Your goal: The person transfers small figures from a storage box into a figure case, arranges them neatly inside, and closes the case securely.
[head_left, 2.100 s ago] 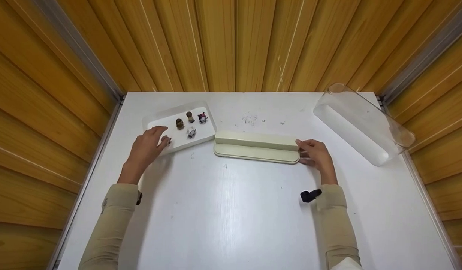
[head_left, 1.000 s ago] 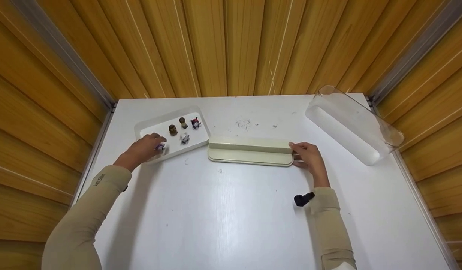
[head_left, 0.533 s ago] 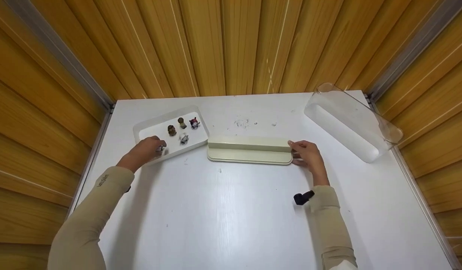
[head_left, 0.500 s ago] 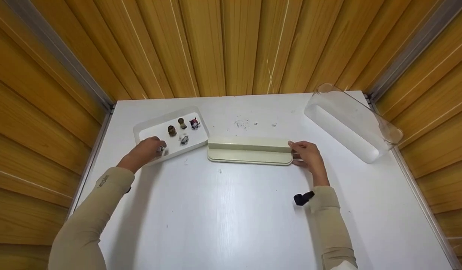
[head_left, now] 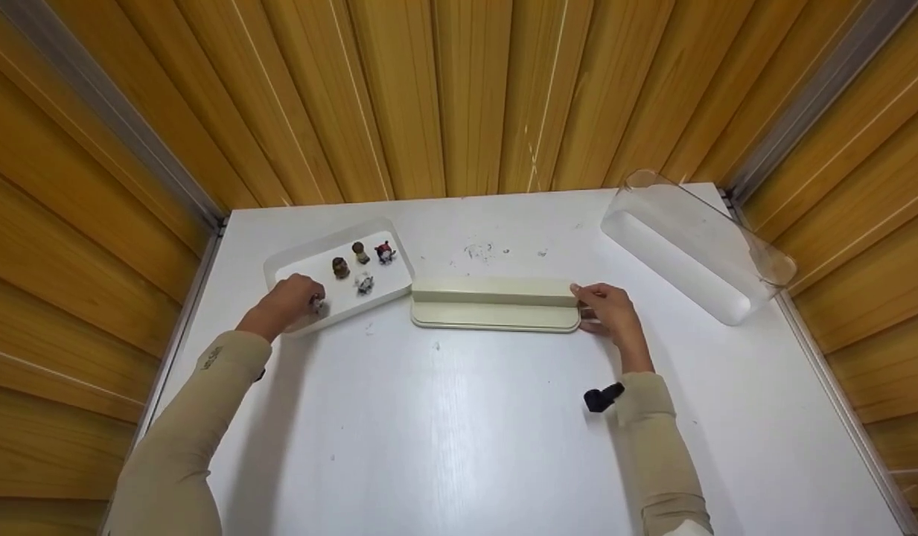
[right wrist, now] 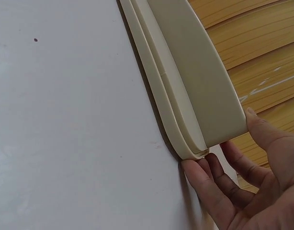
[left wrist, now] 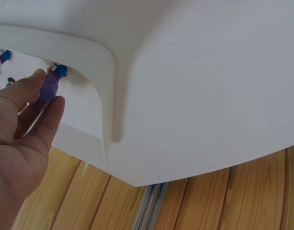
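Observation:
My left hand (head_left: 286, 304) reaches into the white tray (head_left: 295, 257) at its near left corner. Between thumb and fingers it pinches a small figurine (left wrist: 50, 86) with a round purple head and a blue lower part. Several other figurines share the tray: two brown ones (head_left: 340, 267), a red-and-dark one (head_left: 385, 252) and a grey-white one (head_left: 364, 283). My right hand (head_left: 607, 307) grips the right end of a cream stepped display base (head_left: 496, 302), thumb on the raised step and fingers at the lower edge. The base lies on the table beside the tray.
A clear cover (head_left: 697, 246) lies at the back right of the white table (head_left: 459, 432). Wood-look panels (head_left: 459, 97) wall the table's back and both sides. A black wrist camera (head_left: 603, 397) sits at the right cuff.
About two seconds ago my left hand hovered over the tray corner with spread fingers; it has since lowered and pinched the purple-headed figurine. The right hand keeps its grip on the base.

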Motion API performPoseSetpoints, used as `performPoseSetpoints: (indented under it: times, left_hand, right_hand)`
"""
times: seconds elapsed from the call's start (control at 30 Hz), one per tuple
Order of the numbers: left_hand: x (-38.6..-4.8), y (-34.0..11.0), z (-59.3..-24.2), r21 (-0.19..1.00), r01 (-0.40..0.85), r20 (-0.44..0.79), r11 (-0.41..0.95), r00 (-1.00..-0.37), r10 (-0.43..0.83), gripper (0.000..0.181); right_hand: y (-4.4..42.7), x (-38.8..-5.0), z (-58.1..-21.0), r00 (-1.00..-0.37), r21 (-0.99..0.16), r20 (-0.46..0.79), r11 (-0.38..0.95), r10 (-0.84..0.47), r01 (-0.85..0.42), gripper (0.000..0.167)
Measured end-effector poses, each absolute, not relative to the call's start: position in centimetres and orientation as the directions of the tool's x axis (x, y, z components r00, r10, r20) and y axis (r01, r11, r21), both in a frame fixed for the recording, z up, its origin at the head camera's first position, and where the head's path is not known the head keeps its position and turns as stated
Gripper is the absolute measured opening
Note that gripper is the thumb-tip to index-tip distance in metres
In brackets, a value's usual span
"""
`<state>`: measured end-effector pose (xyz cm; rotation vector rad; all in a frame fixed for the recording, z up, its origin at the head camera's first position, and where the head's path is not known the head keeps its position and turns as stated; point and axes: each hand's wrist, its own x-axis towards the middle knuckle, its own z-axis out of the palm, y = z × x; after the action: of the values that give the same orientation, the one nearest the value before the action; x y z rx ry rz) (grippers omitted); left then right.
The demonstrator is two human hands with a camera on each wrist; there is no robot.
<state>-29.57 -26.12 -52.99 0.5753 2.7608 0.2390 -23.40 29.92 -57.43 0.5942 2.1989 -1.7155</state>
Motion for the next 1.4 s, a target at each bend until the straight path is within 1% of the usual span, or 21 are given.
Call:
performPoseSetpoints:
  times: [0.33, 0.43, 0.53, 0.73, 0.9, 1.13, 1.27, 1.4]
  left_hand:
    - [-30.1, -25.9, -53.3, 0.263, 0.341, -0.269, 0.902, -0.872, 0.408, 0.008]
    - [-30.1, -25.9, -53.3, 0.263, 0.340, -0.256, 0.903, -0.878, 0.405, 0.014]
    - [-30.2, -25.8, -53.4, 0.258, 0.342, -0.248, 0.904, -0.880, 0.404, 0.016]
    - [-30.4, -25.8, -53.3, 0.233, 0.363, -0.255, 0.902, -0.872, 0.417, 0.014]
    - [-30.2, -25.8, -53.5, 0.236, 0.362, -0.246, 0.902, -0.875, 0.416, 0.008]
    - [-29.7, -25.8, -53.4, 0.252, 0.341, -0.238, 0.905, -0.885, 0.400, 0.009]
    - [-29.6, -25.7, -53.0, 0.237, 0.333, -0.248, 0.912, -0.888, 0.389, 0.007]
    - [-29.7, -25.5, -52.5, 0.222, 0.351, -0.223, 0.910, -0.890, 0.398, 0.006]
  right_hand:
    - [29.9, -23.3, -57.4, -0.870, -0.845, -0.471, 0.208, 0.143, 0.492, 0.065]
    - [29.9, -23.4, -57.4, -0.868, -0.845, -0.475, 0.201, 0.145, 0.496, 0.064]
    - [29.9, -23.4, -57.4, -0.867, -0.846, -0.476, 0.190, 0.150, 0.498, 0.063]
    - [29.8, -23.3, -57.4, -0.871, -0.850, -0.468, 0.194, 0.148, 0.489, 0.063]
    - [29.8, -23.2, -57.4, -0.872, -0.848, -0.465, 0.206, 0.152, 0.488, 0.065]
    - [29.7, -23.2, -57.6, -0.874, -0.848, -0.464, 0.212, 0.147, 0.486, 0.065]
    - [29.6, -23.2, -57.5, -0.874, -0.848, -0.463, 0.212, 0.147, 0.486, 0.065]
    - [29.7, -23.2, -57.5, -0.870, -0.844, -0.466, 0.214, 0.159, 0.492, 0.063]
